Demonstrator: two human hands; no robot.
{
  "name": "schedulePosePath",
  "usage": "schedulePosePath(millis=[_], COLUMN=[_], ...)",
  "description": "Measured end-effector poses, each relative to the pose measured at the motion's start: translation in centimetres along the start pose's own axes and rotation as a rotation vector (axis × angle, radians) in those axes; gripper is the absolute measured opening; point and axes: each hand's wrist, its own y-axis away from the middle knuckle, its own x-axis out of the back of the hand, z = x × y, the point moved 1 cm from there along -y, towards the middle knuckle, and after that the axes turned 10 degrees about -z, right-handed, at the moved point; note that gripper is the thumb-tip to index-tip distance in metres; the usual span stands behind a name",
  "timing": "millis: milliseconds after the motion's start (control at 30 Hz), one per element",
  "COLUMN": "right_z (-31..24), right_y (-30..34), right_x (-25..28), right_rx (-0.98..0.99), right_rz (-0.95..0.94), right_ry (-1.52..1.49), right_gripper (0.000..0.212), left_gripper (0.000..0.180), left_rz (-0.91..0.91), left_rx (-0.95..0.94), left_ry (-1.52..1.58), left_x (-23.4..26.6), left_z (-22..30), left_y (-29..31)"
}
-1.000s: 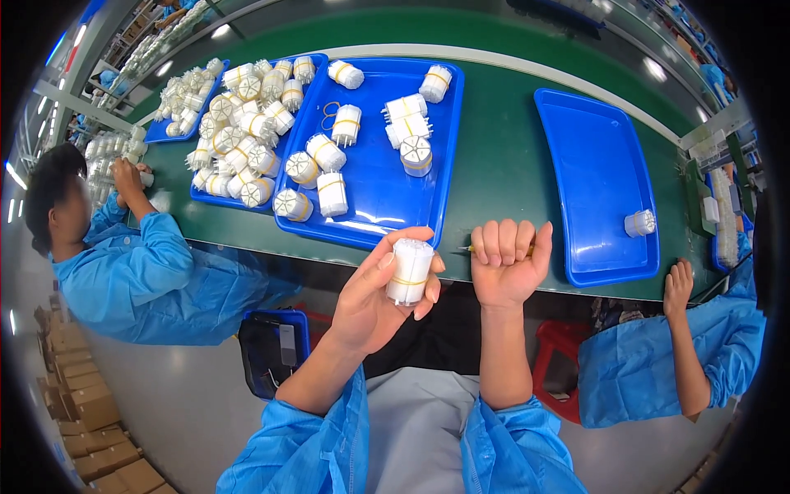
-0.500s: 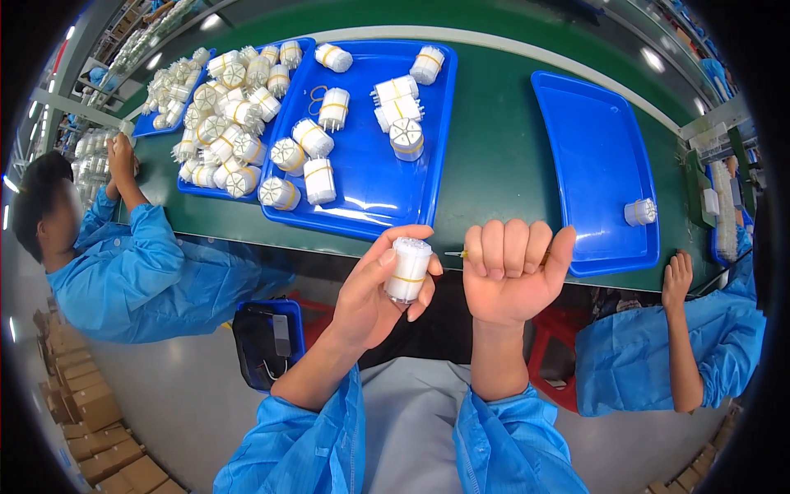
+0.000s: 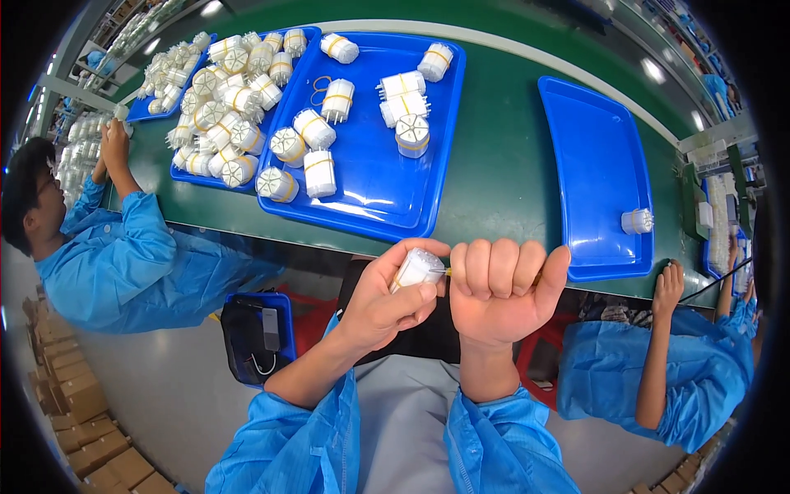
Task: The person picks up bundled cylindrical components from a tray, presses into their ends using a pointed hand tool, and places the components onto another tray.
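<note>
My left hand (image 3: 380,306) grips a white plastic cylinder (image 3: 420,270) with a yellow band, tilted so its ribbed end faces up and to the right. Beside it, my right hand (image 3: 506,288) is closed in a fist around a thin pointed tool (image 3: 447,271). Only the tool's slim tip and a bit of yellow show; the fingers hide the rest. The tip meets the cylinder's end or lies just at it. Both hands are held in front of the table's near edge, below the middle blue tray (image 3: 387,216).
The middle tray has several banded white cylinders and loose rubber bands (image 3: 319,89). Left of it, a blue tray (image 3: 216,184) is heaped with more. One cylinder (image 3: 637,221) lies in the right blue tray (image 3: 605,267). Co-workers in blue sit at left (image 3: 107,272) and right (image 3: 617,362).
My left hand has tipped the cylinder from nearly upright toward the right hand. The tool's tip, formerly apart from the cylinder, is now at its end.
</note>
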Motion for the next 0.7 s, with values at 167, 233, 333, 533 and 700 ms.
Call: schedulePosePath(millis=[167,233,333,533,700], right_z=[0.0,0.0,0.1,0.1,-1.5], right_y=[0.4,0.5,0.1,-0.9,-1.2], right_x=[-0.7,-0.6,0.0,0.8,4.5], right_rx=[-0.028,-0.054,-0.119,-0.160,0.037], right_rz=[0.054,0.069,0.088,0.157,0.244], right_ry=[0.091,0.082,0.046,-0.121,-0.282], right_gripper=[0.056,0.056,0.056,0.058,0.058], left_gripper=[0.044,0.043,0.041,0.048,0.069], left_rz=[0.020,0.021,0.022,-0.058,-0.118], left_rx=[0.017,0.029,0.038,0.029,-0.102], left_ry=[-0.148,-0.180,-0.232,0.041,0.209], left_x=[0.2,0.1,0.6,1.9,1.3], left_z=[0.0,0.1,0.0,-0.7,-0.1], left_y=[0.4,0.5,0.2,-0.2,-0.1])
